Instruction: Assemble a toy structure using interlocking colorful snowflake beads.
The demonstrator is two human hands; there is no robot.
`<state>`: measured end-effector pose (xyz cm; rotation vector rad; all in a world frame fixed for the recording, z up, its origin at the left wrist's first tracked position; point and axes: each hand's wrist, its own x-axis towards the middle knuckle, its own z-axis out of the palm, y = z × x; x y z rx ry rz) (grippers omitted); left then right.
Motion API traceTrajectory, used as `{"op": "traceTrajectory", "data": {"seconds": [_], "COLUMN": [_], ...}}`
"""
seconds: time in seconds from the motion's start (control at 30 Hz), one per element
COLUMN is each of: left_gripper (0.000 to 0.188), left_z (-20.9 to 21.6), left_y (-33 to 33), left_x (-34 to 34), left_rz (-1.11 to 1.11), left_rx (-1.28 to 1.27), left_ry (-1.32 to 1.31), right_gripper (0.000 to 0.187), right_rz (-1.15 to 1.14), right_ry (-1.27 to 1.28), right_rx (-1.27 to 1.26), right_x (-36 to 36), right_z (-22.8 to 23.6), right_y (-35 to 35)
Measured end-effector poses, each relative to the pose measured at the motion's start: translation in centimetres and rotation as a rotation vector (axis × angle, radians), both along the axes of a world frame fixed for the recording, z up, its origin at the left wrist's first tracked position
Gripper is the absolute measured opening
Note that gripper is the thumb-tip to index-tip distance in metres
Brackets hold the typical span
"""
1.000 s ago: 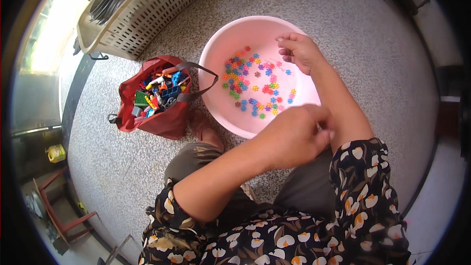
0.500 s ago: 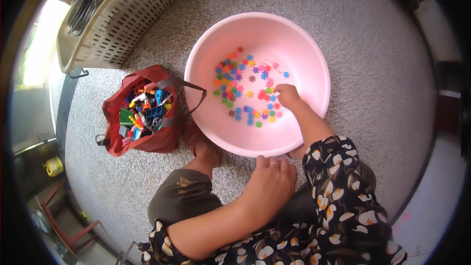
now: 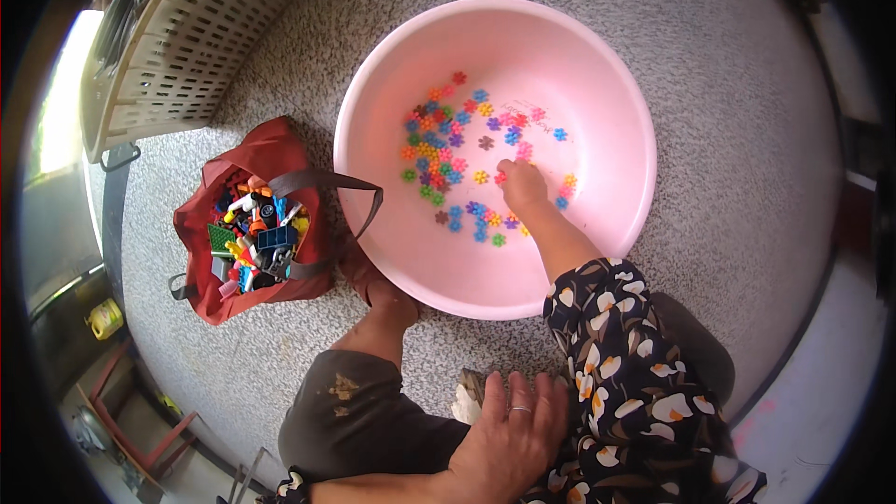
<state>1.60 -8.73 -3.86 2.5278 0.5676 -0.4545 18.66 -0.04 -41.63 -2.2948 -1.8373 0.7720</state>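
A large pink basin point(image 3: 597, 252) stands before me with many small flower-shaped plastic pieces point(image 3: 429, 145) in several colours spread over its bottom. My right hand point(image 3: 525, 189) is inside it, low over the pieces near the middle. Its fingers are curled together at red pieces, and whatever they hold is hidden beneath them. A short row of orange and blue pieces point(image 3: 566, 192) lies just right of that hand. Below the basin, apart from its rim, my left hand point(image 3: 511, 434) rests over my lap, fingers stretched out, a ring on one. A whitish thing point(image 3: 466, 403) shows beside its fingers, unclear.
Left of the basin sits a red cloth bag point(image 3: 303, 299) full of mixed toy bricks point(image 3: 261, 233); its dark strap point(image 3: 359, 182) overlaps the basin rim. A cream slotted rack point(image 3: 187, 65) stands at the upper left. My bare foot point(image 3: 383, 303) is between bag and basin.
My right hand has moved left across the pieces, uncovering the ones on its right. My left hand has drawn back from the basin rim toward my lap. The view has shifted slightly.
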Motion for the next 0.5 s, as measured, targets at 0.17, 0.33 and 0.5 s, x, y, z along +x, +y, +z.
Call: {"op": "traceTrajectory", "data": {"seconds": [0.17,0.33,0.5], "left_gripper": [0.044,0.033,0.037], "left_z": [0.8,0.0,4.0], "left_y": [0.5,-1.1,-0.5], "left_x": [-0.3,-0.6,0.1], "left_rz": [0.014,0.136,0.169], "left_rx": [0.035,0.094,0.120], "left_ry": [-0.003,-0.247,-0.267], "right_gripper": [0.018,0.017,0.022], "right_rz": [0.018,-1.056,-1.142], "right_ry": [0.052,1.476,1.667], "right_rx": [-0.110,-0.107,-0.046], "right_x": [-0.3,1.9,3.5], "right_z": [1.3,1.0,2.7], "right_y": [0.7,0.5,-2.5]}}
